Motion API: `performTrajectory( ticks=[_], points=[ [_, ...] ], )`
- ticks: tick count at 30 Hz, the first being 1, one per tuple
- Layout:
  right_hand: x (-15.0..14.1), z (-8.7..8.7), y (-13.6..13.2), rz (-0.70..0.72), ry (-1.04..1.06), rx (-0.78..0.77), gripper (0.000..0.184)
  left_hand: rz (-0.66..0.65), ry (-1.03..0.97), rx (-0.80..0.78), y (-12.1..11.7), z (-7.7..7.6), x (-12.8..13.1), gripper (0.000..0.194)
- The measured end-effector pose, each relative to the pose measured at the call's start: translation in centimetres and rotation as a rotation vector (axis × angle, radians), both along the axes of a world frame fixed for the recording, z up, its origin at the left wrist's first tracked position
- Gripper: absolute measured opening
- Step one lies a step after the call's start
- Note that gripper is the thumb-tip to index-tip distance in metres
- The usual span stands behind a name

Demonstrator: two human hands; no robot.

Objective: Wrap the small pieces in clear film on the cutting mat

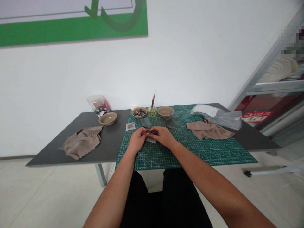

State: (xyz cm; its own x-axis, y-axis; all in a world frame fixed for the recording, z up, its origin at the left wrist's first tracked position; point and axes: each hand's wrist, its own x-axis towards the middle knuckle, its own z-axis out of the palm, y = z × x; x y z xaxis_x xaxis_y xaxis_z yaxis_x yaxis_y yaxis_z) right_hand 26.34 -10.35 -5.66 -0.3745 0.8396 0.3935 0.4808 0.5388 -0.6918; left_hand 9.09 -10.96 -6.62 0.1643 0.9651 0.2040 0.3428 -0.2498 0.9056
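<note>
My left hand and my right hand meet low over the green cutting mat. Both have their fingers closed in a pinch around something small and dark that the fingers mostly cover. Just beneath the fingertips a grey square piece, perhaps sandpaper, lies on the mat. Beyond the hands are three similar squares: a pale one, a blue-grey one and a dark one.
Behind stand a bowl of small dark pieces, a glass jar with thin sticks and another bowl. Left are a third bowl, a clear tub and a brown cloth. Right lie another cloth and a plastic bag.
</note>
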Motion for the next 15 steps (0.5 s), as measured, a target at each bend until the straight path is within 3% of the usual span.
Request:
performTrajectory(
  ticks=[4,8,15],
  points=[
    [0.6,0.0,-0.8,-0.081,-0.122,0.046,0.014,0.003,0.229,0.117,-0.5,0.6,0.3,0.016],
    [1.1,0.0,-1.6,-0.041,-0.242,0.120,0.012,-0.073,0.417,0.266,-0.8,0.9,0.8,0.024],
    [1.2,0.0,-1.7,-0.022,-0.310,0.126,0.005,-0.082,0.548,0.342,-0.9,0.6,1.2,0.027]
  ],
)
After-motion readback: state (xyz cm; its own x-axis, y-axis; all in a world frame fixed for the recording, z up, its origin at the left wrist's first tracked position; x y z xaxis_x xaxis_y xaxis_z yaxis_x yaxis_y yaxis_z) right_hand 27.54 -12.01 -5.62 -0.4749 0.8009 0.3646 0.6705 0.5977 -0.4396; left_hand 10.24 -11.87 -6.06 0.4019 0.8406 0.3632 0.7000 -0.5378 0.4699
